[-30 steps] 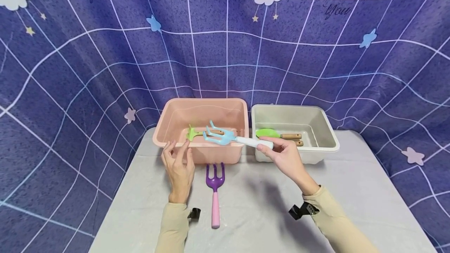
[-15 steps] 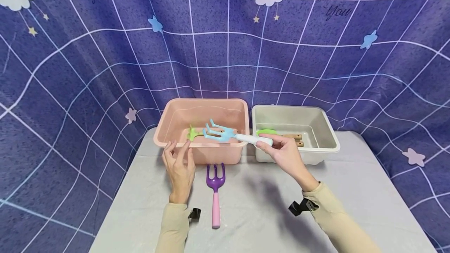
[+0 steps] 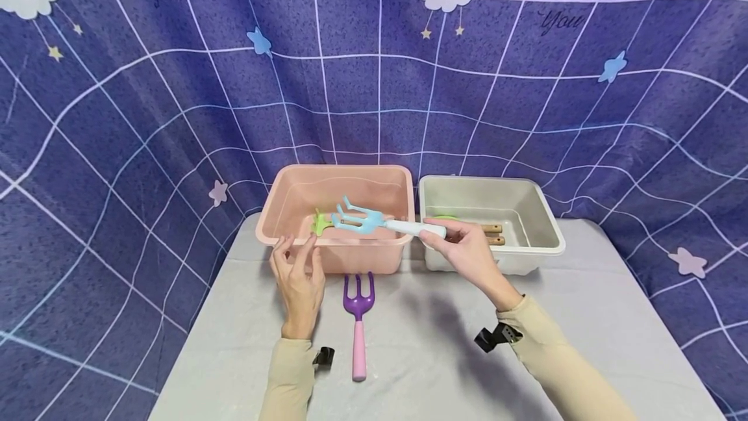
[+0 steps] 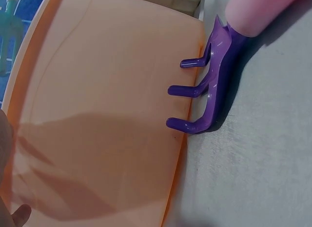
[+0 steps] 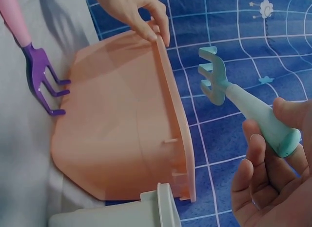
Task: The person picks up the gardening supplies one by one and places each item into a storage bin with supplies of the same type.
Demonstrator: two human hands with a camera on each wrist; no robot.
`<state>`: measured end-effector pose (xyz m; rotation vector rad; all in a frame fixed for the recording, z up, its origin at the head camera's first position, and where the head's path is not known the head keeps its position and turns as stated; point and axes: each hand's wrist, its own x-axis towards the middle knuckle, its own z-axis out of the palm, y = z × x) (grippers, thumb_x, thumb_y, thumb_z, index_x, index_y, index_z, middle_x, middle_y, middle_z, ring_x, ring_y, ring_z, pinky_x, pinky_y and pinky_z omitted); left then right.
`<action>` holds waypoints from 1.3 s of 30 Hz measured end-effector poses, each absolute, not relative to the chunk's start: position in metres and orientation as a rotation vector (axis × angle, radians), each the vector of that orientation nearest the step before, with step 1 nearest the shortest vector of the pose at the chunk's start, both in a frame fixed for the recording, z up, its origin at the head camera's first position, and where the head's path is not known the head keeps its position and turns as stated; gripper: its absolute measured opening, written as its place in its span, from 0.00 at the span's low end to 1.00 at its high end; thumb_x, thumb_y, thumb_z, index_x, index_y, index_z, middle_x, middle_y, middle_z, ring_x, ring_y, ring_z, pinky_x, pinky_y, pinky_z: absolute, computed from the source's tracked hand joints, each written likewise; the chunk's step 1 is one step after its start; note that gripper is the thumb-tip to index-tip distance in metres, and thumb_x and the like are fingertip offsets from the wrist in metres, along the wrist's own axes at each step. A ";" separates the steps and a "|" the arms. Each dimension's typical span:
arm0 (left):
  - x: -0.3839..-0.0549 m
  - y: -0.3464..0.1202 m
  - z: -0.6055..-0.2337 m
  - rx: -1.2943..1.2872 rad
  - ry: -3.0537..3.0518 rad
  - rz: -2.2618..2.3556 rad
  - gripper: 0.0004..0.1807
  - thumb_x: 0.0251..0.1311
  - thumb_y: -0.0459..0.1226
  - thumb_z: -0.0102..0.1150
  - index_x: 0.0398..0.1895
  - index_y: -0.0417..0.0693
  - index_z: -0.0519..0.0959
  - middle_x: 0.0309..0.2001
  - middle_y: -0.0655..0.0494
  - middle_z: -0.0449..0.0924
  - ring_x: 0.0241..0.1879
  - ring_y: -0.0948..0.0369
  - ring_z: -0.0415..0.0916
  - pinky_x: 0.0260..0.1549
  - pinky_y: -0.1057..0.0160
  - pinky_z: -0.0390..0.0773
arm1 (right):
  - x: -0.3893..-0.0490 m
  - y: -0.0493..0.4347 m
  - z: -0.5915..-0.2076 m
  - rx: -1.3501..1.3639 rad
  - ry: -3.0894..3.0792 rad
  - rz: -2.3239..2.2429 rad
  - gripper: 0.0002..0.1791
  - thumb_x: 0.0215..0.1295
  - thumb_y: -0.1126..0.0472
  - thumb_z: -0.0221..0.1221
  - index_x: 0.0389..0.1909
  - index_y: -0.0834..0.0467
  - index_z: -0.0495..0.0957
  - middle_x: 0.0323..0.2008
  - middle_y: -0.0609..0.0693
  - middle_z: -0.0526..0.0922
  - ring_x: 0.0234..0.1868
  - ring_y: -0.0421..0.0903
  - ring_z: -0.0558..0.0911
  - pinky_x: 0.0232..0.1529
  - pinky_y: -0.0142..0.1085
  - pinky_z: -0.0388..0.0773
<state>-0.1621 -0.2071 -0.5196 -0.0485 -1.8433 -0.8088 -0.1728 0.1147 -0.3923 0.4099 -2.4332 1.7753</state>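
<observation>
My right hand [image 3: 467,253] pinches the white handle of a light blue three-pronged hand rake [image 3: 367,220] between thumb and fingers. The rake hangs level above the pink bin [image 3: 336,258], its prongs pointing left; the right wrist view shows the same rake [image 5: 214,78] over the rim. At the bin's front left, my left hand [image 3: 299,281] holds the rim, thumb outside and fingers over the edge. Inside the bin lies a small green rake [image 3: 320,221], its handle partly hidden behind the blue one. A purple hand fork [image 3: 359,304] with a pink handle lies on the table before the bin.
A grey-white bin [image 3: 528,213] stands right beside the pink one. Wooden-handled tools [image 3: 492,229] lie in it, one with a green head mostly hidden by my right hand. A purple-blue curtain [image 3: 374,83] hangs close behind both bins.
My right hand has moved slightly left with the blue rake, which reaches further over the pink bin and covers more of the green rake's handle. My left hand stays at the rim.
</observation>
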 end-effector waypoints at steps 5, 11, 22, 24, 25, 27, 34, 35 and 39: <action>-0.162 -0.206 -0.519 -0.051 -1.841 -0.808 0.14 0.68 0.35 0.69 0.54 0.51 0.90 0.61 0.29 0.75 0.69 0.33 0.68 0.73 0.40 0.69 | -0.175 0.111 -0.389 0.417 -2.436 1.801 0.20 0.65 0.57 0.74 0.57 0.59 0.89 0.39 0.55 0.93 0.30 0.35 0.85 0.31 0.26 0.79; -0.162 -0.207 -0.519 -0.053 -1.835 -0.804 0.14 0.68 0.35 0.69 0.54 0.51 0.90 0.61 0.29 0.75 0.69 0.34 0.68 0.74 0.40 0.68 | -0.178 0.110 -0.388 0.432 -2.444 1.792 0.20 0.66 0.56 0.74 0.57 0.58 0.89 0.32 0.52 0.92 0.29 0.40 0.85 0.28 0.26 0.75; -0.163 -0.208 -0.518 -0.051 -1.842 -0.808 0.13 0.69 0.35 0.68 0.54 0.51 0.90 0.61 0.29 0.75 0.70 0.34 0.68 0.74 0.40 0.67 | -0.185 0.104 -0.385 0.466 -2.460 1.749 0.20 0.66 0.54 0.73 0.56 0.57 0.89 0.32 0.50 0.92 0.30 0.42 0.85 0.30 0.27 0.79; -0.162 -0.207 -0.518 -0.050 -1.844 -0.810 0.13 0.69 0.35 0.68 0.54 0.51 0.90 0.62 0.29 0.75 0.70 0.34 0.68 0.73 0.40 0.68 | -0.187 0.103 -0.384 0.468 -2.470 1.748 0.20 0.66 0.54 0.73 0.56 0.57 0.89 0.30 0.49 0.92 0.30 0.43 0.85 0.30 0.28 0.77; -0.162 -0.207 -0.518 -0.049 -1.844 -0.812 0.13 0.69 0.35 0.68 0.54 0.51 0.90 0.62 0.29 0.75 0.70 0.33 0.68 0.73 0.40 0.68 | -0.187 0.103 -0.384 0.467 -2.473 1.752 0.20 0.66 0.54 0.73 0.56 0.56 0.89 0.30 0.49 0.91 0.29 0.43 0.85 0.29 0.28 0.77; -0.162 -0.207 -0.518 -0.049 -1.845 -0.815 0.13 0.69 0.35 0.68 0.55 0.51 0.90 0.62 0.29 0.75 0.70 0.33 0.68 0.73 0.40 0.68 | -0.188 0.102 -0.383 0.463 -2.478 1.757 0.19 0.66 0.53 0.73 0.56 0.55 0.90 0.29 0.49 0.91 0.29 0.42 0.83 0.28 0.28 0.75; -0.163 -0.206 -0.517 -0.050 -1.847 -0.820 0.13 0.69 0.35 0.68 0.55 0.51 0.90 0.62 0.29 0.75 0.70 0.33 0.67 0.74 0.40 0.67 | -0.190 0.099 -0.380 0.476 -2.459 1.789 0.20 0.66 0.55 0.73 0.56 0.57 0.89 0.34 0.53 0.92 0.28 0.36 0.81 0.27 0.26 0.73; -0.163 -0.206 -0.517 -0.050 -1.848 -0.820 0.13 0.69 0.35 0.68 0.55 0.51 0.90 0.62 0.29 0.75 0.70 0.33 0.67 0.74 0.40 0.67 | -0.191 0.099 -0.380 0.481 -2.459 1.789 0.20 0.66 0.55 0.73 0.56 0.57 0.89 0.34 0.51 0.92 0.28 0.35 0.81 0.27 0.26 0.73; -0.162 -0.207 -0.518 -0.050 -1.849 -0.816 0.13 0.69 0.35 0.68 0.54 0.50 0.90 0.62 0.28 0.75 0.69 0.31 0.67 0.74 0.39 0.67 | -0.192 0.098 -0.380 0.491 -2.462 1.799 0.19 0.66 0.55 0.73 0.56 0.57 0.89 0.34 0.49 0.92 0.29 0.35 0.80 0.27 0.25 0.72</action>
